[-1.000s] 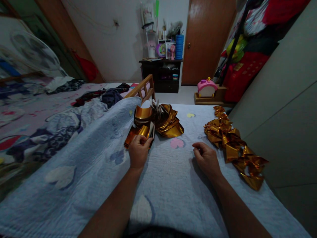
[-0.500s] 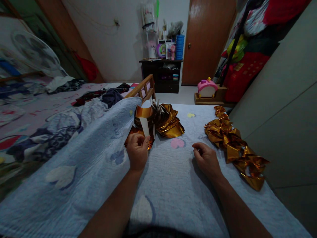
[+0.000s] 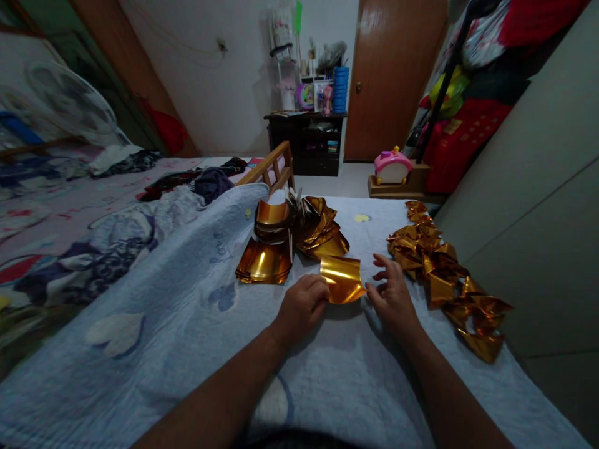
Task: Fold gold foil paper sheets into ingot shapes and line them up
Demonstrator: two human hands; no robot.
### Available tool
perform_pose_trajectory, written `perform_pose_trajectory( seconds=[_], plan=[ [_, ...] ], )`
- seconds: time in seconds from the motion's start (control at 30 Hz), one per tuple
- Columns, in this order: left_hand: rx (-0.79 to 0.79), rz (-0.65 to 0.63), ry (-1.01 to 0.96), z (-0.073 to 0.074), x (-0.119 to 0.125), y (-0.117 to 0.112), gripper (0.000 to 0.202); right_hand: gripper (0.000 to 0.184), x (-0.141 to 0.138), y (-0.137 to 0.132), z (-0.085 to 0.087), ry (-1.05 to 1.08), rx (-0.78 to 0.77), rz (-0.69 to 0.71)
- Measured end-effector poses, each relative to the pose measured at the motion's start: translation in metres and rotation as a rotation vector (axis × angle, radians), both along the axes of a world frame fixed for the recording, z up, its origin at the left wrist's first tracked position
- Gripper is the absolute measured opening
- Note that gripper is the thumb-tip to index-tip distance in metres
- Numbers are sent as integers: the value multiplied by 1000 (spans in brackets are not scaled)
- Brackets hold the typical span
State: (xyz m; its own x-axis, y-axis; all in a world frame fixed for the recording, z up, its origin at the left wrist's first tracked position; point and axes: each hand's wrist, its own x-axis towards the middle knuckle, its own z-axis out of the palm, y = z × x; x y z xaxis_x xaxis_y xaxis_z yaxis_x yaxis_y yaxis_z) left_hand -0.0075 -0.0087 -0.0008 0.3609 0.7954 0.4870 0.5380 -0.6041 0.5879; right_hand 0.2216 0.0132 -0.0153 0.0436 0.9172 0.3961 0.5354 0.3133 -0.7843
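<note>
My left hand (image 3: 305, 301) pinches the left edge of a shiny gold foil sheet (image 3: 343, 279), slightly curved, above the blue quilt. My right hand (image 3: 390, 288) is at the sheet's right corner with its fingers spread; whether the thumb touches the foil I cannot tell. Behind my left hand lies a stack of gold foil sheets (image 3: 264, 262), with more curled sheets (image 3: 272, 213) above it. A fanned pile of gold foil (image 3: 327, 240) spreads beside them. To the right of my right hand runs a row of folded gold foil pieces (image 3: 430, 255).
The blue quilt (image 3: 201, 362) covers the surface in front of me. A wooden rail (image 3: 274, 165) stands behind the foil piles. Rumpled clothes (image 3: 210, 184) lie on a pink bed at left. A pale cabinet (image 3: 538, 243) borders the right side. A pink toy (image 3: 392, 167) sits farther back.
My left hand has moved right from the stack, bringing one foil sheet in front of my right hand. The right hand's fingers have opened from a curled pose.
</note>
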Motion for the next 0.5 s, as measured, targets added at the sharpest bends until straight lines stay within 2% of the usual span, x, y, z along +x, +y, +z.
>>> perform_pose_trajectory(
  seconds=[0.17,0.27,0.37,0.43,0.5],
  plan=[
    [-35,21,4,1,-1,1,18,44,0,0,2,-61,6,142],
    [-99,-33,-22,0,-2,1,19,36,1,0,5,-28,-14,174],
    [-207,-127,-24,1,0,0,14,25,3,2,7,-9,-43,108],
    [-288,-208,-12,4,1,-1,8,24,5,4,3,-30,-66,41],
    [-348,-279,0,6,3,-2,11,26,7,7,-3,-76,-72,-15]
  ],
)
